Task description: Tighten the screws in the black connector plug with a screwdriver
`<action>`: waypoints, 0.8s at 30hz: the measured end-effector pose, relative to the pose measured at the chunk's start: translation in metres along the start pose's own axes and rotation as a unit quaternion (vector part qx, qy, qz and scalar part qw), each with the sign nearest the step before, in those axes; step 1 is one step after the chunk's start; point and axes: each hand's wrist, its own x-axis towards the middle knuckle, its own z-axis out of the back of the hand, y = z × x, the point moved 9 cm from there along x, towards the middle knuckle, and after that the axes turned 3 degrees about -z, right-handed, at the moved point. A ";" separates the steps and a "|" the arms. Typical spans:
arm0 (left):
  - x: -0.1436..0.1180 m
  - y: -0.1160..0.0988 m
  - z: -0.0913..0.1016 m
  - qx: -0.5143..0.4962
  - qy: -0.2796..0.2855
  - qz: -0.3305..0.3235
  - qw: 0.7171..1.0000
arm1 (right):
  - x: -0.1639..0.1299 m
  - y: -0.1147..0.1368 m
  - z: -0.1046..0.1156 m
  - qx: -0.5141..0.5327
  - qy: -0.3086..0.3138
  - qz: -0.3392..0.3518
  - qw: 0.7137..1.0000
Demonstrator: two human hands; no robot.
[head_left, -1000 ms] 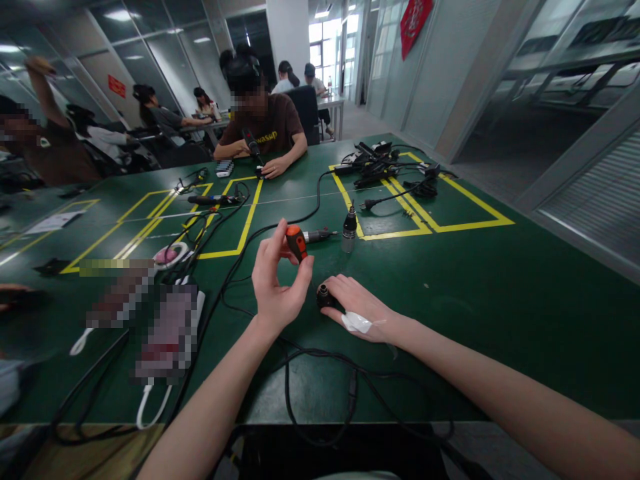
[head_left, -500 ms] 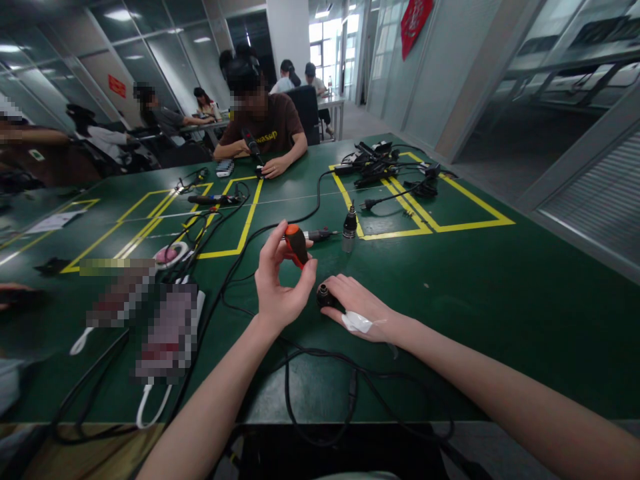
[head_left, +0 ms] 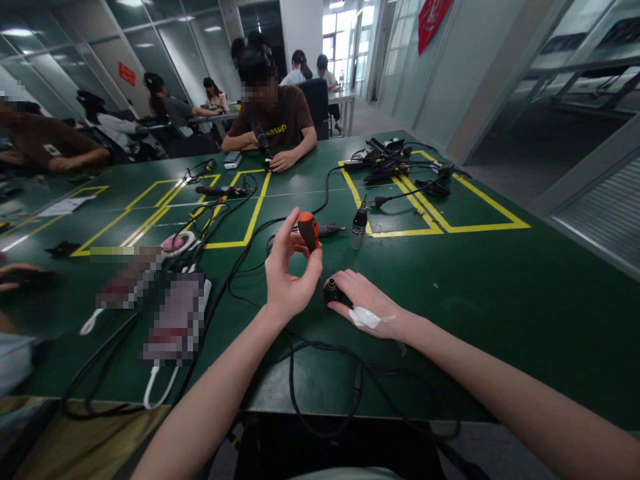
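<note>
My left hand (head_left: 293, 277) is closed around the handle of a small screwdriver (head_left: 309, 230), orange at the top and dark along the grip. The handle leans with its lower end toward my right hand; its shaft is hardly visible. Resting low over the table, my right hand (head_left: 363, 297) grips a round black part (head_left: 331, 291) with a small metal collar facing up. White tape is stuck on that hand near the wrist. Just beyond it stands an upright black-and-silver cylindrical piece (head_left: 359, 225) with a pointed tip. Behind my left fingers lies a dark pen-shaped tool (head_left: 330, 230).
Black cables (head_left: 320, 347) loop across the green table (head_left: 475, 313) in front of me. Two blurred phones with white cords lie left, beside a roll of tape (head_left: 187, 240). A heap of black cords (head_left: 385, 160) sits at the back right. Opposite, a person (head_left: 280, 113) holds a tool.
The camera view has turned slightly, so everything appears a little further right. The screwdriver handle stands somewhat more upright in my left hand. My right hand keeps its hold.
</note>
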 end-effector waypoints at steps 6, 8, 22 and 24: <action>-0.005 0.011 -0.006 -0.058 0.002 0.075 0.996 | -0.001 -0.002 0.001 -0.005 -0.002 -0.009 1.000; -0.007 0.013 -0.008 -0.050 0.012 0.110 0.993 | -0.001 -0.002 0.002 -0.006 -0.002 -0.011 1.000; -0.008 0.012 -0.018 -0.059 0.114 0.060 0.990 | 0.001 0.000 0.003 -0.010 -0.006 -0.007 1.000; -0.008 0.009 -0.020 -0.051 0.126 0.058 0.989 | 0.001 0.001 0.003 -0.011 -0.004 -0.005 1.000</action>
